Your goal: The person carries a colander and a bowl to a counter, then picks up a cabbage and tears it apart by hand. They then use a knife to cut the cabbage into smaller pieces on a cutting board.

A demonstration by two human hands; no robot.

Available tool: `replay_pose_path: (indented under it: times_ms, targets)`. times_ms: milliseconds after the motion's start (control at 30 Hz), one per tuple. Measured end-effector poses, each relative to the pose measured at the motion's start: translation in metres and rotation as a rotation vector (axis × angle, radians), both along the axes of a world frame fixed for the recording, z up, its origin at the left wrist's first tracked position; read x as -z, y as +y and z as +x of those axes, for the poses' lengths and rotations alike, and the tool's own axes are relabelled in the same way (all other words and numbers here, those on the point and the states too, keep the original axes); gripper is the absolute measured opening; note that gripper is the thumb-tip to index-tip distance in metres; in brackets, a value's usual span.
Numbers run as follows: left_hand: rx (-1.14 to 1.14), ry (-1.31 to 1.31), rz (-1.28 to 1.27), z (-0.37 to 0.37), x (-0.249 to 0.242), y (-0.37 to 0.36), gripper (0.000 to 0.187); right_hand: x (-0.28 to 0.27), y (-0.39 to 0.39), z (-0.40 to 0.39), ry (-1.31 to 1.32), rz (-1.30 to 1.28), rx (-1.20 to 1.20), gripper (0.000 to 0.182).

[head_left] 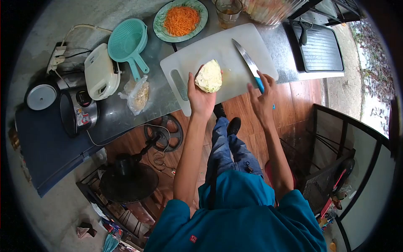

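Note:
My left hand [201, 100] is closed round a pale, cut chunk of cabbage [209, 77], held up over the near side of a white cutting board [201, 52]. A knife [247, 58] with a blue handle lies on the right part of the board, its tip pointing away from me. Over the handle is my right hand [263, 96], thumb on one side and fingers on the other, spread apart. The fingertips are at the handle but do not wrap round it. Small pale bits lie on the board near the blade.
Beyond the board stand a plate of shredded carrot [181, 21] and a glass [227, 12]. To the left are a green strainer [128, 40], a plastic bag [138, 95] and a white appliance [102, 71]. A black griddle pan [319, 48] sits at the right.

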State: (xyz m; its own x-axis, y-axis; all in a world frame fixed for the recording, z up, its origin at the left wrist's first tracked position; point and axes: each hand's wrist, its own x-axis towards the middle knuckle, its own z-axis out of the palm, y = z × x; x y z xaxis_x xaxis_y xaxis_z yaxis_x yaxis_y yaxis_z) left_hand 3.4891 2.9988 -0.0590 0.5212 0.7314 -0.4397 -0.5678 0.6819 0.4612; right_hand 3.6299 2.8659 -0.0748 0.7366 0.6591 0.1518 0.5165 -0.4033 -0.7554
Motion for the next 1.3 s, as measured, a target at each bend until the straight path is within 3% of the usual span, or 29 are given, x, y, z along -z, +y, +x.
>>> replay_pose_path:
  times_ms: [67, 200, 267, 400, 733, 833, 900, 967, 1067, 1200, 1267, 1300]
  targets:
    - [0.034, 0.002, 0.059, 0.001, -0.008, -0.005, 0.062, -0.051, 0.019, -0.019, 0.371, 0.154, -0.131, 0.051]
    - [0.193, 0.2, 0.264, -0.003, -0.024, -0.017, 0.064, -0.079, 0.042, -0.035, 0.291, 0.229, -0.284, 0.051]
    - [0.236, 0.274, 0.272, -0.006, -0.031, -0.019, 0.062, -0.078, 0.047, -0.035, 0.102, 0.125, -0.409, 0.05]
    - [0.332, 0.491, 0.41, -0.018, -0.037, -0.009, 0.064, -0.077, 0.05, -0.03, 0.263, 0.098, -0.454, 0.047]
    - [0.146, 0.729, 0.651, -0.011, -0.044, -0.013, 0.056, -0.069, 0.062, -0.04, 0.384, 0.246, -0.413, 0.041]
    - [0.088, 0.747, 0.625, -0.012, -0.044, -0.011, 0.054, -0.053, 0.065, -0.036, 0.574, 0.219, -0.387, 0.041]
    - [0.035, 0.774, 0.612, -0.014, -0.037, -0.006, 0.049, -0.038, 0.068, -0.03, 0.912, 0.32, -0.264, 0.039]
    - [0.034, 0.785, 0.662, -0.016, -0.03, -0.001, 0.049, -0.027, 0.066, -0.028, 0.997, 0.313, -0.244, 0.042]
    - [0.07, 0.765, 0.721, -0.02, -0.022, 0.007, 0.054, -0.017, 0.063, -0.023, 1.483, 0.657, -0.215, 0.048]
    - [0.056, 0.782, 0.824, -0.019, -0.006, 0.009, 0.063, -0.01, 0.067, -0.021, 1.438, 0.579, -0.069, 0.044]
    - [0.009, 0.837, 0.815, -0.018, 0.001, 0.008, 0.064, 0.007, 0.07, -0.013, 0.854, 0.213, -0.075, 0.042]
    - [-0.04, 0.894, 0.806, -0.017, 0.001, 0.01, 0.065, 0.008, 0.071, -0.008, 0.851, 0.214, -0.078, 0.042]
